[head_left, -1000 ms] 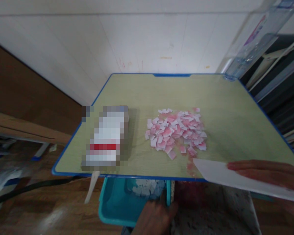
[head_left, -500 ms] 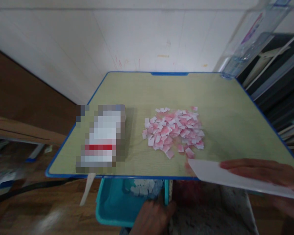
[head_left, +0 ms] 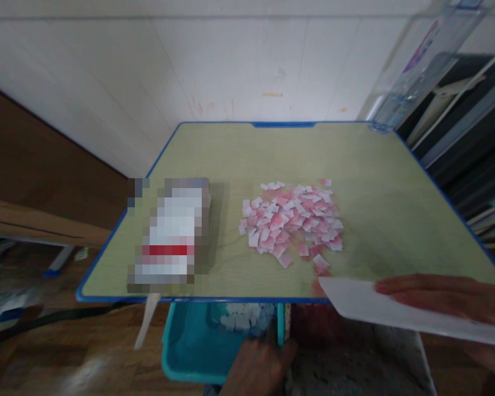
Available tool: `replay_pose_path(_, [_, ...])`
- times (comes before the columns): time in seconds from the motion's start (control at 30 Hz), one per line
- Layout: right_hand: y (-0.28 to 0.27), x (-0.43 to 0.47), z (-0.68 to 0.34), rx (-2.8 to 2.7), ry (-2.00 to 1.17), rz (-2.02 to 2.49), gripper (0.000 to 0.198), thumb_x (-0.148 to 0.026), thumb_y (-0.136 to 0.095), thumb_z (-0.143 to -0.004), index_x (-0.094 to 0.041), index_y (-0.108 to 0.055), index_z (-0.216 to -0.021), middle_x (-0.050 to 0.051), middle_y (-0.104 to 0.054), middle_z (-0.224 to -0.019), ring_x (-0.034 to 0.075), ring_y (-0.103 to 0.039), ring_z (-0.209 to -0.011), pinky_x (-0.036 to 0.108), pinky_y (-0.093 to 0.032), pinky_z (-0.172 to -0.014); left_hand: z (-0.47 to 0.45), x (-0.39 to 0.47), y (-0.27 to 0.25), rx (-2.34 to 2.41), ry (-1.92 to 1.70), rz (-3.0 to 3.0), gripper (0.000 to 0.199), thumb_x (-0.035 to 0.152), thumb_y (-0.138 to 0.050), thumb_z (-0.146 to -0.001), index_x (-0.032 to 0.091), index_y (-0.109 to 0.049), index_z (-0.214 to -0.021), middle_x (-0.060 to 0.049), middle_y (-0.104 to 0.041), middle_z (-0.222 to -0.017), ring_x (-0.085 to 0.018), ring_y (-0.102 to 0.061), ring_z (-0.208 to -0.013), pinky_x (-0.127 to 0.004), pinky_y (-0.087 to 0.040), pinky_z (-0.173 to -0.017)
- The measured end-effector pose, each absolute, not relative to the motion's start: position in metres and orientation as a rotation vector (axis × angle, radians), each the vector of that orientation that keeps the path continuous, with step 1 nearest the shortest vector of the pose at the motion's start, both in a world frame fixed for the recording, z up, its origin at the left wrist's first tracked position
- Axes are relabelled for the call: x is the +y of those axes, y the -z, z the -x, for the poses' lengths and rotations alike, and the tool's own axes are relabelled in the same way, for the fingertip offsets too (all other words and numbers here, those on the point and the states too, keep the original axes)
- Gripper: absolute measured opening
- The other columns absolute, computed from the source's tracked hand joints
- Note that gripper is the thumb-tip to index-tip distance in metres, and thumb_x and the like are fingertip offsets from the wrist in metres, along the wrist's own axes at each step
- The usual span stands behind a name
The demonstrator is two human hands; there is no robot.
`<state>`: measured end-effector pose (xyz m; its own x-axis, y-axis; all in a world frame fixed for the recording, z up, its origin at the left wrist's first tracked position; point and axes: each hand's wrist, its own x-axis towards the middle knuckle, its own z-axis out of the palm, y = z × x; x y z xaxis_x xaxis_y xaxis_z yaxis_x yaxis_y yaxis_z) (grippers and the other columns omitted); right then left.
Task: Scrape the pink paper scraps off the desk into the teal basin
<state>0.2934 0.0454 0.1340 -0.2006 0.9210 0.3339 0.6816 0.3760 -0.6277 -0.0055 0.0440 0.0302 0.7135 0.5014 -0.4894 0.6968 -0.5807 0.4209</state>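
Note:
My right hand is closed on a flat white sheet at the table's front right, fingers on top and the thumb side hidden below. The sheet's slanted left end lies near the front edge, beside a pink smear. Just beyond it spreads a loose pile of small pink and white paper-like squares, with a few strays at its near side. Below the table edge, my left hand grips the right rim of a teal basin. Whitish pieces lie inside that basin, partly hidden by the table.
A pixelated package-like object lies on the left of the blue-edged table. A clear bottle stands at the back right corner, against the white wall. Dark stacked items are at the right.
My right hand and the white sheet have shifted slightly right and nearer to me. A stray pink square by the sheet's tip has moved a little. My left hand stays at the basin.

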Motion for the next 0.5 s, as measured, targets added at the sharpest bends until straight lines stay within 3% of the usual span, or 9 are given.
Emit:
replay_pose_path(0.1, [-0.132,0.045,-0.297,-2.026,-0.548,1.302,0.034,-0.047,-0.046,-0.082,-0.03,-0.065,-0.105,0.005,-0.073,-0.097,0.022,-0.068,-0.088,0.025,-0.056,-0.071,0.005,0.045,-0.029,0.907,0.427,-2.307,0.046,0.043,-0.068,-0.069,0.022,-0.055,-0.108,-0.013,-0.066,-0.094,-0.032,-0.065,-0.075,-0.044,-0.054,-0.06])
replay_pose_path(0.27, [-0.129,0.054,-0.295,-1.96,-0.556,1.321,0.027,-0.036,-0.054,-0.081,-0.032,-0.063,-0.106,0.004,-0.073,-0.099,0.022,-0.068,-0.089,0.028,-0.056,-0.073,0.005,0.046,-0.028,0.907,0.444,-2.323,0.047,0.047,-0.069,-0.068,0.022,-0.055,-0.105,-0.014,-0.064,-0.098,-0.033,-0.065,-0.075,-0.047,-0.053,-0.058])
replay_pose_path(0.5, [-0.132,0.047,-0.288,-1.935,-0.513,1.38,0.029,-0.043,-0.051,-0.081,-0.033,-0.067,-0.103,0.004,-0.073,-0.096,0.025,-0.069,-0.085,0.03,-0.058,-0.067,0.005,0.046,-0.029,0.901,0.412,-2.323,0.049,0.049,-0.069,-0.067,0.022,-0.055,-0.105,-0.014,-0.065,-0.096,-0.033,-0.065,-0.074,-0.046,-0.053,-0.058])
